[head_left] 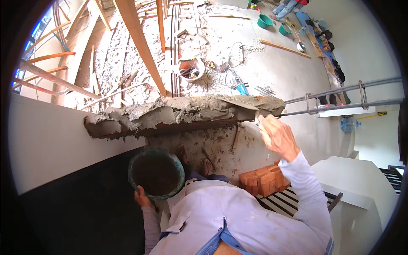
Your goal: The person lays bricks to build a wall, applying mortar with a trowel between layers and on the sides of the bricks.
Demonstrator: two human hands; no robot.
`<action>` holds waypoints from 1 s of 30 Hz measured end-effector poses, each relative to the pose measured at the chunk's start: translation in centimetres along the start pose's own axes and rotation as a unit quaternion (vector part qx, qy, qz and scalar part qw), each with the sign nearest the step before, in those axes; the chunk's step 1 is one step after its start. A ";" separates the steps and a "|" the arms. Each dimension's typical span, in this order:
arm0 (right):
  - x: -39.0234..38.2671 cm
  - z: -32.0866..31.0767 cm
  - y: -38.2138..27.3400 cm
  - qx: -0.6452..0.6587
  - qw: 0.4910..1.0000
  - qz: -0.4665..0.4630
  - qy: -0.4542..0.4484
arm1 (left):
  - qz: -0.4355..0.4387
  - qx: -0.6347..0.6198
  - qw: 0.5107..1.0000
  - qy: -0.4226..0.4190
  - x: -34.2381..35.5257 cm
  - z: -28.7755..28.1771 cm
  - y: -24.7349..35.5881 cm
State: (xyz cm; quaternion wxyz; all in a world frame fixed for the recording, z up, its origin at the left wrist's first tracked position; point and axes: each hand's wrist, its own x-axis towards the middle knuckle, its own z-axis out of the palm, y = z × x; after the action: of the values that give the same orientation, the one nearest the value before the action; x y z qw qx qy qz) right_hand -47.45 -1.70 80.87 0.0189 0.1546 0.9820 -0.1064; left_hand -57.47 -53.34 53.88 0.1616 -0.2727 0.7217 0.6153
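My right hand (278,137) is closed round the handle of a trowel (245,104). Its blade lies on wet grey mortar (158,116) along the top of a low wall, near the wall's right end. The mortar is rough, with lumps and smoothed patches. At lower left, my left hand (142,198) grips the rim of a dark green bucket (182,166), held close against my body. Grey mortar (155,175) shows inside the bucket, in shadow.
Orange bricks (264,179) are stacked by my right side. Two steel bars (340,94) run right from the wall's end. Beyond stand wooden props (142,46), a white bucket (191,70) and a blue power tool (241,87) among rubble. A person (287,8) is at the far right.
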 end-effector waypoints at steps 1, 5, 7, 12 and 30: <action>0.1 -0.8 -0.8 0.000 1.000 -0.001 -0.005 | -0.005 0.001 1.000 0.002 0.0 0.2 0.6; 0.5 -3.2 -3.0 -0.045 0.999 0.029 -0.010 | -0.010 -0.001 1.000 -0.004 1.1 1.6 2.1; 1.5 -3.8 -4.8 -0.092 0.988 0.083 -0.088 | -0.026 -0.021 0.999 -0.003 2.1 1.3 1.7; 4.2 -2.2 -9.6 -0.133 0.984 0.043 -0.108 | 0.002 -0.043 0.999 -0.001 6.5 -1.2 -5.8; -3.5 1.1 -12.5 0.690 0.601 0.391 -0.093 | -0.171 0.066 0.977 0.104 5.3 0.0 1.9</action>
State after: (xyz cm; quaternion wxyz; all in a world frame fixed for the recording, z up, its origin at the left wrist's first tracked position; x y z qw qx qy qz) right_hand -47.95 -14.64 82.61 0.0373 0.4802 0.4550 -0.7490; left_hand -62.82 -54.18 52.39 0.2063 -0.4435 0.7164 0.4976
